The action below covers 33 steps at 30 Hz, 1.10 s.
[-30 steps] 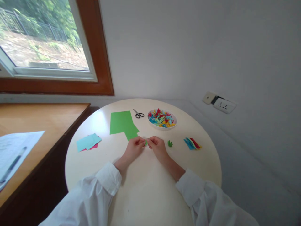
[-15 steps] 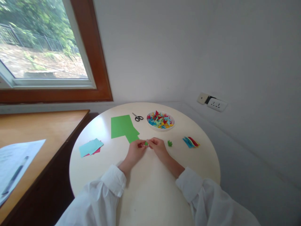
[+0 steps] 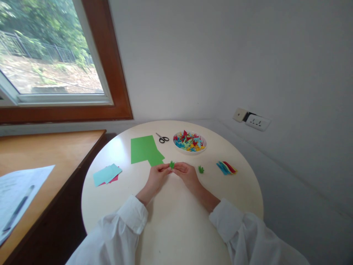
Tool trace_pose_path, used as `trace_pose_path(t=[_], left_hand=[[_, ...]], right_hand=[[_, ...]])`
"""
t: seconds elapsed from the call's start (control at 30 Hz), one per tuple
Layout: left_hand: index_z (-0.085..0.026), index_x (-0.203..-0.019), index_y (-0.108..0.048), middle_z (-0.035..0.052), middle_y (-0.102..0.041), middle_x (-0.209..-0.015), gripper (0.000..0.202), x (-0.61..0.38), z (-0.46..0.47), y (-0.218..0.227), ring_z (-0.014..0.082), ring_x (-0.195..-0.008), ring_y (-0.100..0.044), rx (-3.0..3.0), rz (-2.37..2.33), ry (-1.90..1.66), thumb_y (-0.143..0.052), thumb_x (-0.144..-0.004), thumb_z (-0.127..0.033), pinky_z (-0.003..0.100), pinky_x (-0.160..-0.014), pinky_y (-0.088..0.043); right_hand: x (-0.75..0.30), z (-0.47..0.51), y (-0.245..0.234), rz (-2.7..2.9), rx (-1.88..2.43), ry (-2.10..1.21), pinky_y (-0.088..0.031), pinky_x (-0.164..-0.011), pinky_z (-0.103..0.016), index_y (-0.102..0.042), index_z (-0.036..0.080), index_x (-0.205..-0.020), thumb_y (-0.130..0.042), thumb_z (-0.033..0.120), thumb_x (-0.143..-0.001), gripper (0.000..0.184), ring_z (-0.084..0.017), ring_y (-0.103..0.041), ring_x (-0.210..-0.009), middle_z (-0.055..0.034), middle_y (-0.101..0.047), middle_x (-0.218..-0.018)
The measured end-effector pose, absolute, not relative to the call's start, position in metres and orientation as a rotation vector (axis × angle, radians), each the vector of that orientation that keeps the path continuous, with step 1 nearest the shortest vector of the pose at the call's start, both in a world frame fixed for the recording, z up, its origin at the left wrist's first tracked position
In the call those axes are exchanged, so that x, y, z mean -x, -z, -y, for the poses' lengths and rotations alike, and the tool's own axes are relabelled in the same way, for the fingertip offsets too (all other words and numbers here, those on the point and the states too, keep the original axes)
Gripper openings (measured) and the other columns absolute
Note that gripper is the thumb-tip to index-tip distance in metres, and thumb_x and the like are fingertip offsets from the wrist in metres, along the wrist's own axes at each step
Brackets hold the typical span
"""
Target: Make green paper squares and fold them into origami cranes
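Between the fingertips of both hands is a small folded green paper piece (image 3: 172,164) with pointed tips sticking up. My left hand (image 3: 159,174) pinches its left side, and my right hand (image 3: 186,171) pinches its right side. A second green folded paper piece (image 3: 201,169) lies on the table just right of my right hand. Beyond my left hand lie green paper sheets (image 3: 143,149), their near edge close to my fingers. The fine folds of the held piece are too small to make out.
On the round white table (image 3: 176,228) are black-handled scissors (image 3: 163,139), a white bowl (image 3: 189,152) of colourful folded paper pieces, coloured paper strips (image 3: 226,168) and light blue sheets (image 3: 107,174) over a red one. A wooden desk (image 3: 55,147) at left bears papers and a pen (image 3: 18,209).
My fingers have shifted on the green paper piece, so more of its pointed tips now shows above them. The view has moved slightly; the things on the table lie as before.
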<state>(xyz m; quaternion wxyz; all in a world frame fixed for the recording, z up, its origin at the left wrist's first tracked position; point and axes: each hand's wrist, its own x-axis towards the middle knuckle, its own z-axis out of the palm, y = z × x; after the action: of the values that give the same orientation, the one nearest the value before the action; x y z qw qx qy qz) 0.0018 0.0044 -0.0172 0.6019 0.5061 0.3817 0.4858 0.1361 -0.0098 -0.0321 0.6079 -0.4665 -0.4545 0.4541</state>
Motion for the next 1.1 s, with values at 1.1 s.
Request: trace_pose_path(t=[1.1], left_hand=[[-0.015, -0.07, -0.059, -0.0024, -0.058, -0.063, 0.017, -0.007, -0.006, 0.023, 0.0107, -0.057, -0.052, -1.234, -0.913, -1.209, -0.07, -0.061, -0.024, 0.024, -0.058, -0.042]], right_hand=[[-0.134, 0.015, 0.036, 1.163, 1.126, -0.849, -0.052, -0.065, -0.028, -0.069, 0.017, -0.07, -0.068, 0.024, -0.062, 0.011, -0.016, -0.064, -0.067, -0.0041, -0.071, -0.072]])
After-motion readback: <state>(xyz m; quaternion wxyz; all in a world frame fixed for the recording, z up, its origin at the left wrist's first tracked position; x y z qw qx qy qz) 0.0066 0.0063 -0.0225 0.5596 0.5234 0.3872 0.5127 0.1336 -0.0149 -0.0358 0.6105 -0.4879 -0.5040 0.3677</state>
